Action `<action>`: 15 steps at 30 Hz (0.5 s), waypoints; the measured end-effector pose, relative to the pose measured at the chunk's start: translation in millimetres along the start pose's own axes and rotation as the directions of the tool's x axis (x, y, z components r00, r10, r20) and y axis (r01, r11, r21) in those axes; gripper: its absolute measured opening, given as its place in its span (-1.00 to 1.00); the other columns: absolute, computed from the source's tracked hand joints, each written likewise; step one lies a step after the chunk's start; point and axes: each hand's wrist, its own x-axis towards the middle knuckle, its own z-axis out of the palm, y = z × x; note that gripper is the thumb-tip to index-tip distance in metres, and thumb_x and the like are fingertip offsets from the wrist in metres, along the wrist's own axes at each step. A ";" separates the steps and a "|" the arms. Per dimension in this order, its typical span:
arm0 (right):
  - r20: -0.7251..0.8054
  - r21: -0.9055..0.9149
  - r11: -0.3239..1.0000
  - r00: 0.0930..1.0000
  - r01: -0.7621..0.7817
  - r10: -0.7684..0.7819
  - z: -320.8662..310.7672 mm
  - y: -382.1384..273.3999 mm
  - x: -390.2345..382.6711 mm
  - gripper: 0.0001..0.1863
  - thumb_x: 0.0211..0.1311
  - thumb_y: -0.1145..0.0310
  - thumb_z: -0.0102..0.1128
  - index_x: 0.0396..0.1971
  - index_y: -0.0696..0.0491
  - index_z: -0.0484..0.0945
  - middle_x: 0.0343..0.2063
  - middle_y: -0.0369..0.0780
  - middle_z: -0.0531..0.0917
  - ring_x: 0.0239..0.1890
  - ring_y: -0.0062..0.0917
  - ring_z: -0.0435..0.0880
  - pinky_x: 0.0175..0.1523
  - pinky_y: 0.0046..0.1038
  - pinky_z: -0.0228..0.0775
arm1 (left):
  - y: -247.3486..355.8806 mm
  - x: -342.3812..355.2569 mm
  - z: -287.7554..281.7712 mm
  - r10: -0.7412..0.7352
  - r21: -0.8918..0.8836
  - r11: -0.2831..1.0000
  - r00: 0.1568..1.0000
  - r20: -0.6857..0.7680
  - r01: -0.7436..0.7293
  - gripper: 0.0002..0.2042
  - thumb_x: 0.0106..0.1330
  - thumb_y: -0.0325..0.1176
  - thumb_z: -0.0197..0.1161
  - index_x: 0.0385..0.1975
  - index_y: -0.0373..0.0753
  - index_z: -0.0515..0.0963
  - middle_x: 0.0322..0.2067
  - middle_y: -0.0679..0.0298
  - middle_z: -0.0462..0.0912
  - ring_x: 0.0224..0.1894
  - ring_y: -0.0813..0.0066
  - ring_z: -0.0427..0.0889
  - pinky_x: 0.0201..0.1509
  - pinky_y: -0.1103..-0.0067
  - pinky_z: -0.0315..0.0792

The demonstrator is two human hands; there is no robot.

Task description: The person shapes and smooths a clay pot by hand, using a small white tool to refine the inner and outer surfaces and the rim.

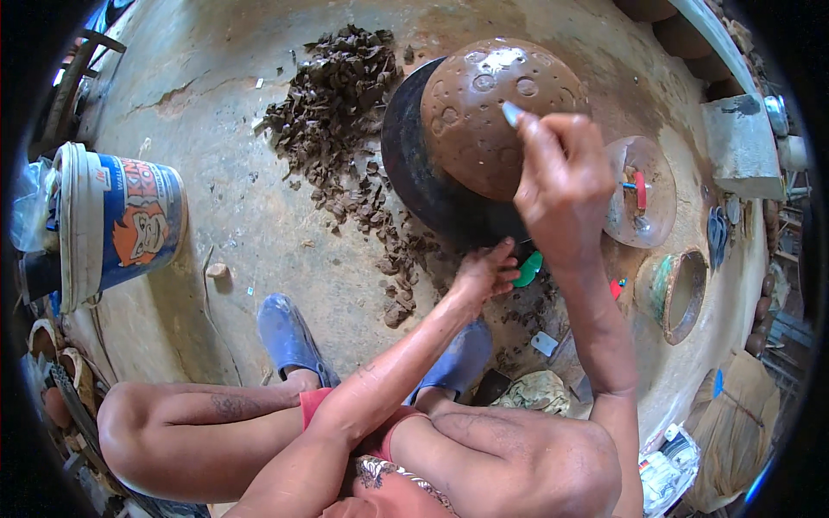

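A rounded brown clay pot (466,129), wet and shiny, sits dome up on a black basin (414,177). Ring marks and small pits dot its surface. Over its right side, my right hand (566,177) pinches a small pale, pointed tool (511,114), whose tip is at the clay; most of the tool is hidden by the fingers. By the near rim of the basin is my left hand (485,278), its fingers apart. I cannot tell whether it touches the rim. A flat green piece (528,269) lies beside its fingertips.
Dark clay shavings (341,86) are heaped left of the basin. At right stand a clear plastic bowl (652,216) with a red-handled tool (640,190) inside and a round open container (684,298). A white-and-blue bucket (142,220) is at far left, a stone (218,270) nearer.
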 end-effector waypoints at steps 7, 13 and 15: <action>0.156 0.121 0.955 0.945 0.270 -0.287 -4.2 -20.0 -27.9 -0.73 0.19 0.49 0.40 -0.10 0.19 0.79 -0.26 -0.23 0.68 -0.18 -0.38 0.69 -0.22 -0.31 0.46 | 44.2 -13.2 -44.1 0.197 -0.078 0.974 0.963 -0.183 -0.214 -0.42 0.47 0.25 0.38 0.17 -0.15 0.65 -0.09 0.27 0.74 -0.11 0.40 0.69 0.09 0.33 0.60; -0.070 -0.039 0.991 0.989 0.127 -0.130 -0.1 28.7 6.5 -0.66 0.19 0.55 0.44 -0.02 -0.01 0.82 -0.21 -0.24 0.68 -0.24 -0.37 0.64 -0.21 -0.28 0.48 | 48.2 -7.7 -46.1 0.202 -0.069 0.972 0.950 -0.238 -0.224 -0.22 0.43 0.19 0.48 0.29 -0.40 0.40 0.11 0.11 0.62 -0.10 0.27 0.71 0.11 0.27 0.69; -0.004 -0.019 0.976 0.976 0.217 -0.217 3.7 21.6 -9.4 -0.66 0.19 0.54 0.42 -0.01 0.01 0.81 -0.22 -0.25 0.66 -0.24 -0.37 0.63 -0.19 -0.29 0.49 | 46.3 -7.6 -49.7 0.170 -0.055 0.980 0.949 -0.265 -0.190 -0.21 0.44 0.18 0.48 0.31 -0.42 0.36 0.15 0.09 0.60 -0.10 0.27 0.71 0.12 0.26 0.70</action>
